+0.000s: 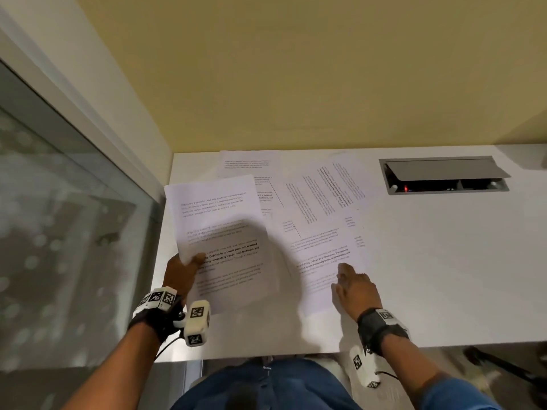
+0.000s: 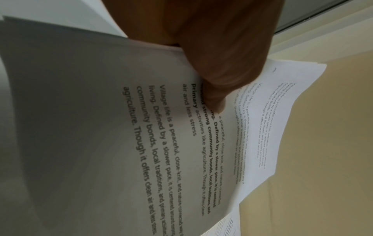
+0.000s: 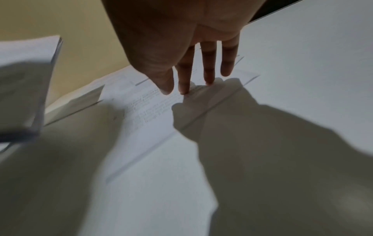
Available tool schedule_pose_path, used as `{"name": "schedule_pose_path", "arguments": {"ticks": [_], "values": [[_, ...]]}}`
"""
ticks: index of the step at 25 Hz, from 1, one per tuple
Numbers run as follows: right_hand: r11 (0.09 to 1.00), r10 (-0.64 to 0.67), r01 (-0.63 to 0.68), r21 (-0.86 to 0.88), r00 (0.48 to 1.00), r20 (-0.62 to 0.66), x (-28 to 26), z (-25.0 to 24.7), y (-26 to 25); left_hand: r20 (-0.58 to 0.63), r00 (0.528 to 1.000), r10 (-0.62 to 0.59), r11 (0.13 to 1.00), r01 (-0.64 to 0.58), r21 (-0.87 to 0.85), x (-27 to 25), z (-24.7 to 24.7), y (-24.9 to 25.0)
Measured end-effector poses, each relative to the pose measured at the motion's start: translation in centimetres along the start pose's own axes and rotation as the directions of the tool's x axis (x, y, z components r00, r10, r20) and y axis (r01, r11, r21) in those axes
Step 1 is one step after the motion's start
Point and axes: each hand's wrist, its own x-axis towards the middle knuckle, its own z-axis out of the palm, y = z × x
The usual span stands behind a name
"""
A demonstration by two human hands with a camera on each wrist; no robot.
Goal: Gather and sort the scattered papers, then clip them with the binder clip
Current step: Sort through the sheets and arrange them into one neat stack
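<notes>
White printed paper sheets [image 1: 319, 202] lie scattered on the white counter [image 1: 444, 261]; no binder clip is visible. Head view: left hand [image 1: 180, 270] lifts a gathered stack [image 1: 216, 214], freeing the right hand [image 1: 355, 287]. Left wrist view: thumb [image 2: 214, 95] pinches the stack. Right wrist view: straight, spread fingers [image 3: 184, 79] press a loose sheet [image 3: 153, 103], probably to drag it closer.
</notes>
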Motion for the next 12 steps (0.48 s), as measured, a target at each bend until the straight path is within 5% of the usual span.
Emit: {"name": "schedule_pose_path", "arguments": {"ticks": [6,12], "values": [[0.917,0.398,-0.398,0.029,0.917,0.002,1.8,-0.6,-0.4,0.023,1.0,-0.006,1.0,0.006,0.004,-0.4,0.0,0.3],[0.849,0.527,-0.528,0.022,0.849,0.047,4.0,0.7,-0.4,0.022,1.0,0.016,0.999,-0.017,0.027,-0.3,0.1,0.7]]}}
